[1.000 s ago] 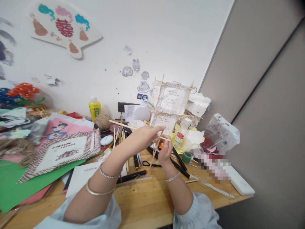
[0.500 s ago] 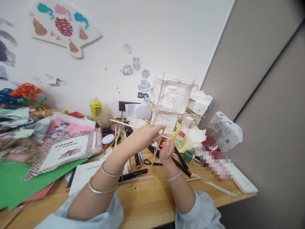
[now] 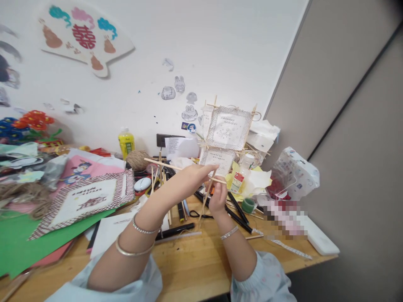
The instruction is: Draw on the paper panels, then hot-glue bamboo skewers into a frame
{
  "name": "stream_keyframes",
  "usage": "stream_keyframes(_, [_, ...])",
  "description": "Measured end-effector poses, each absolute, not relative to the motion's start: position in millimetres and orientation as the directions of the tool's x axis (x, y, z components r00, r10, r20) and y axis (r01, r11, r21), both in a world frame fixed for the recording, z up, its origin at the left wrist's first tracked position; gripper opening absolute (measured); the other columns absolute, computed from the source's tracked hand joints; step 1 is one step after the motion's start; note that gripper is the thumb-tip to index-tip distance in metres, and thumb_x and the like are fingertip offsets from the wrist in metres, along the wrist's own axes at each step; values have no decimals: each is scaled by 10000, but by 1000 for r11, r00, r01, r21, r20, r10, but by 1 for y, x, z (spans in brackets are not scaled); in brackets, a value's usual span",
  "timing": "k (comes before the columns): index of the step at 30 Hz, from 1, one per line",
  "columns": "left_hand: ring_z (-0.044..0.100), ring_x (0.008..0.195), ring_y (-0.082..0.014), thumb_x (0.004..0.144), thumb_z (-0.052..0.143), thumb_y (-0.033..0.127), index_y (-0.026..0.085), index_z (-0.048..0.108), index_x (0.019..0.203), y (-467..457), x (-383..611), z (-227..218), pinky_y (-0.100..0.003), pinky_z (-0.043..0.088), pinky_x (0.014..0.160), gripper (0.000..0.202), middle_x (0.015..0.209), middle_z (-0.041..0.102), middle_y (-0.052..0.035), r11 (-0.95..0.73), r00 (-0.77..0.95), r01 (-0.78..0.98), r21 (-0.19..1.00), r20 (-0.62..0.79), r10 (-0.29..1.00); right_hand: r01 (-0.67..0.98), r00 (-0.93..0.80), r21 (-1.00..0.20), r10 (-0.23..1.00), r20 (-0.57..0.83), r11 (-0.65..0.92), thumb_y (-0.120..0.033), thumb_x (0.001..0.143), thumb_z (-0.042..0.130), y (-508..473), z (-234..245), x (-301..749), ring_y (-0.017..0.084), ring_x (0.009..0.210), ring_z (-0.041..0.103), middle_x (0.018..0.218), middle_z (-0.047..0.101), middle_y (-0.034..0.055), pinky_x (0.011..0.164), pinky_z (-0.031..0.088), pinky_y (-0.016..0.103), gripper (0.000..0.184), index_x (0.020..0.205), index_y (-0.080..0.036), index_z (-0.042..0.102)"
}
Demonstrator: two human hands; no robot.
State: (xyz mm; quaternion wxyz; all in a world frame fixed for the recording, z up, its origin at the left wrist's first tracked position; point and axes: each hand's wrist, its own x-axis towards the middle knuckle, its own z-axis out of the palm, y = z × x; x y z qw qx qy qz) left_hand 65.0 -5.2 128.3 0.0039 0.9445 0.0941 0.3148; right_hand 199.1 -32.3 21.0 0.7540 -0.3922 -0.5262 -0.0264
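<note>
Two thin wooden sticks cross between my hands, above the middle of the table. One stick (image 3: 162,164) runs sideways, passing behind my left hand (image 3: 195,175), and its tip comes out by my right fingers. The other stick (image 3: 205,200) slants down toward the tabletop. My left hand reaches across with its fingers closed around the crossing, fingertips partly hidden. My right hand (image 3: 218,200) is curled upright, pinching the sticks at the same spot. Behind them stands a stick frame (image 3: 230,126) with patterned paper panels bearing writing.
Black markers (image 3: 176,230) lie on the wooden table (image 3: 192,268). To the left are a patterned paper panel (image 3: 91,197), green card (image 3: 28,239) and a twine ball (image 3: 137,160). A glue bottle (image 3: 237,180), green tape roll (image 3: 248,204) and plastic packet (image 3: 297,174) sit right.
Both hands stay at the stick crossing, almost unmoved. The view has shifted very slightly, and the sticks keep nearly the same angle.
</note>
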Motion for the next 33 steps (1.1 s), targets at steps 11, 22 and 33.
stream_keyframes(11, [587,707,-140,902,404,148,177,443,1274,-8,63,130,-240,434,639,376,806,633,-45,-977,783,197,78,587,205,396,371,-604,481,794,691,-371,931,344,-32,22,201,118,534,457,578,475,-27,543,392,254,353,641,-206,459])
stream_keyframes(22, [594,733,-152,909,406,161,170,470,1246,-9,63,132,-246,436,648,344,826,642,-63,-971,789,220,94,567,234,416,366,-612,493,790,672,-377,931,354,-32,23,201,113,531,466,574,465,-32,535,389,242,357,638,-203,460])
stream_keyframes(33, [582,724,-162,899,414,147,166,460,1253,-6,64,129,-251,424,632,358,804,628,-62,-971,778,230,68,586,226,507,399,-594,441,804,624,-367,918,394,-32,24,204,128,585,484,637,514,-19,584,399,255,302,717,-198,543])
